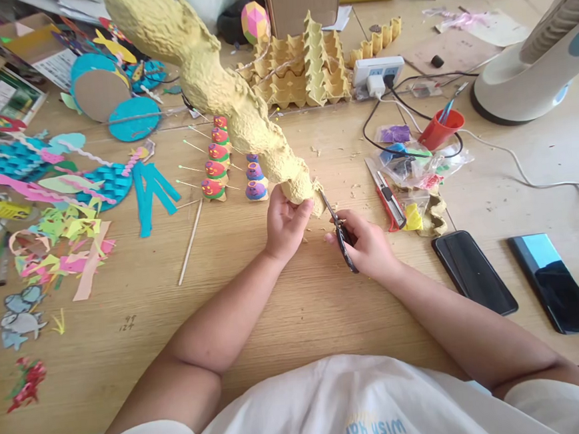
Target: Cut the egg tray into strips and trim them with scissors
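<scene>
My left hand [288, 225] is closed around the near end of a long, bumpy, yellow strip of egg carton [244, 113], which rises away to the upper left. In my right hand [369, 247] is a pair of black-handled scissors [342, 234], its blades at the strip's near edge by a curled scrap. Just left of the strip stand painted egg-carton caterpillars: a red one [218, 152] with pins stuck in it and a purple-blue one [255, 183], partly hidden behind the strip. Small yellow shavings lie on the wooden table [257, 313] around the scissors.
Egg trays [288, 76] and a power strip [377, 73] stand at the back. To the right are a utility knife [387, 196], a red cup [441, 128], two phones [474, 272] and a white fan [524, 78]. Paper scraps [61, 241] and blue woven crafts [109, 184] cover the left. A thin stick [190, 245] lies nearby.
</scene>
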Tool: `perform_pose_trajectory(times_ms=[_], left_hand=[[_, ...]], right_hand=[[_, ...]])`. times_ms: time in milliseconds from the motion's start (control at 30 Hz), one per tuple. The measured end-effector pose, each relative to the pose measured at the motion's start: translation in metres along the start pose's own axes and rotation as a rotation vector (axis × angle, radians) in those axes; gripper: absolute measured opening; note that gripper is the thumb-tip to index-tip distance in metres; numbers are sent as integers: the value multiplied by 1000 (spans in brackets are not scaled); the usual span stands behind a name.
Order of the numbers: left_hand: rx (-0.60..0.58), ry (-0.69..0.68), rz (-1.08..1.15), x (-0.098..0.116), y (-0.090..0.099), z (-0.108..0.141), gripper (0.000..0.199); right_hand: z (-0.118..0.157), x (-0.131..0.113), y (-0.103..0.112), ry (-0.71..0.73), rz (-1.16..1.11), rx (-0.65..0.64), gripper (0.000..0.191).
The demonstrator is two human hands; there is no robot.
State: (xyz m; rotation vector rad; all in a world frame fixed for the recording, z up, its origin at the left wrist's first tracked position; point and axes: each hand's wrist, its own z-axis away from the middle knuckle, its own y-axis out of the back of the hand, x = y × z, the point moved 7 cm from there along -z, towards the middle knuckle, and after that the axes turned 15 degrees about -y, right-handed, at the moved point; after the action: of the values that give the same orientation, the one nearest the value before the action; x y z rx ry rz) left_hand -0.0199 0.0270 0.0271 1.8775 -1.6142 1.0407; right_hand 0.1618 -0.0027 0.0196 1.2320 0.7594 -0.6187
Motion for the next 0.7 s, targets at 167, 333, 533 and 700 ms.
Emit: perform_pose_trajectory(times_ms=[167, 333, 533, 700], left_hand=[[14, -19, 4, 3, -1, 1, 51], [28, -26, 5, 2, -1, 2, 50], [32, -22, 27, -1, -1, 3, 48], [54, -6, 29, -2, -1, 2, 48]], right_hand=[[-1, 2, -1, -42, -37, 4, 41], [-2, 3, -2, -43, -86, 5, 39], [-5, 8, -6, -66, -138, -13, 43], [-10, 9, -9, -80, -221, -83, 51]])
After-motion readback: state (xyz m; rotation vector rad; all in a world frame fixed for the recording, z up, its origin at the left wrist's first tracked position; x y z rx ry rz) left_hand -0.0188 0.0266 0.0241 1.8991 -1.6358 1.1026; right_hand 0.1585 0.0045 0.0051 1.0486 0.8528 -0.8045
